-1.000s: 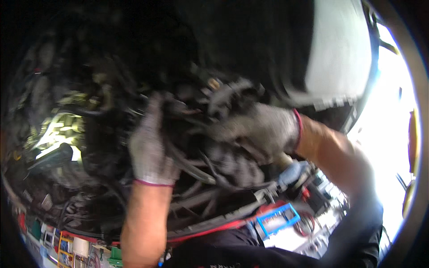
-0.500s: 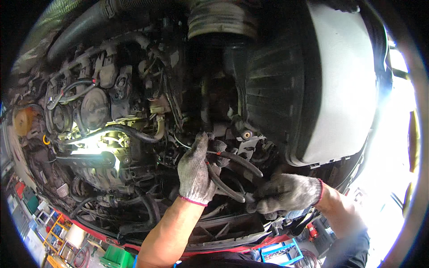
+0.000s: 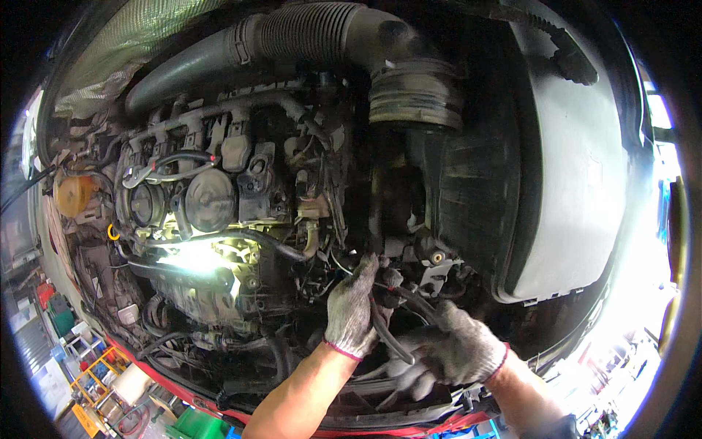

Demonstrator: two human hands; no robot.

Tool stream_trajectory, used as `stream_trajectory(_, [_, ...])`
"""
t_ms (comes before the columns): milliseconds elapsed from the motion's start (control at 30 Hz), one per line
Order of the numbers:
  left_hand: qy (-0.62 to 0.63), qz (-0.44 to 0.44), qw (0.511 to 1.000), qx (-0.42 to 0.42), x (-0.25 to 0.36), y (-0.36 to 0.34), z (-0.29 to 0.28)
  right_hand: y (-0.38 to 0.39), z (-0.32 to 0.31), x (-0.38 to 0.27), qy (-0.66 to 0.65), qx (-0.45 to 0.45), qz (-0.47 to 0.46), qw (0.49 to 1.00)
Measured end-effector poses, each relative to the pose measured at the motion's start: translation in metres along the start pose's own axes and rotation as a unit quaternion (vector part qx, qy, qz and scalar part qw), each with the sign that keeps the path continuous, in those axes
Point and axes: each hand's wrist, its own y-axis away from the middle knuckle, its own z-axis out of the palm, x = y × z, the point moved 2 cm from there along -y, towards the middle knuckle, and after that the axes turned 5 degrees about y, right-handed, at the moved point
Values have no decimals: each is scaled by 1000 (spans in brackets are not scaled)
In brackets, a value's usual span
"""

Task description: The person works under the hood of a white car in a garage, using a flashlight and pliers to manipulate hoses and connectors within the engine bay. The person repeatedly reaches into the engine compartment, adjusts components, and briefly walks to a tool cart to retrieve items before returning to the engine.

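Note:
My left hand (image 3: 355,311), in a grey knit glove, is closed round the head end of a pair of pliers over the dark engine bay. Two dark handles of the pliers (image 3: 393,336) splay out toward the lower right, with small red marks near the grip. The jaws are hidden behind my left hand. Close beside the handle ends is my gloved right hand (image 3: 461,344). Its fingers are spread and smeared by motion; its upper edge meets the upper handle's end. Just beyond the pliers sits a metal bracket (image 3: 436,275) with a round brass-coloured fitting.
Left of my hands, a lit work lamp (image 3: 197,265) shines on the engine. A second tool with dark handles and red marks (image 3: 172,167) lies on top. A ribbed air duct (image 3: 303,33) crosses the back. To the right stands a large box with a grey lid (image 3: 578,197).
The view has shifted, so the engine bay sits further right and lower. My right hand's fingers have come apart and spread beside the pliers' handles. My left hand keeps its hold.

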Motion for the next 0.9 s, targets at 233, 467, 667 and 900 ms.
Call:
stream_trajectory(233, [-101, -49, 993, 41, 9, 8, 6, -44, 14, -6, -219, -215, -10, 952])
stream_trajectory(467, [41, -180, 976, -117, 29, -4, -29, -81, 57, 35, -306, -215, -12, 927])
stream_trajectory(667, [-358, -121, 925, -40, 109, 30, -33, -127, 95, 58, -260, -142, -195, 935])
stream_trajectory(900, [-572, 211, 787, -93, 145, 118, -32, -207, 95, 84, -239, -103, -324, 910])
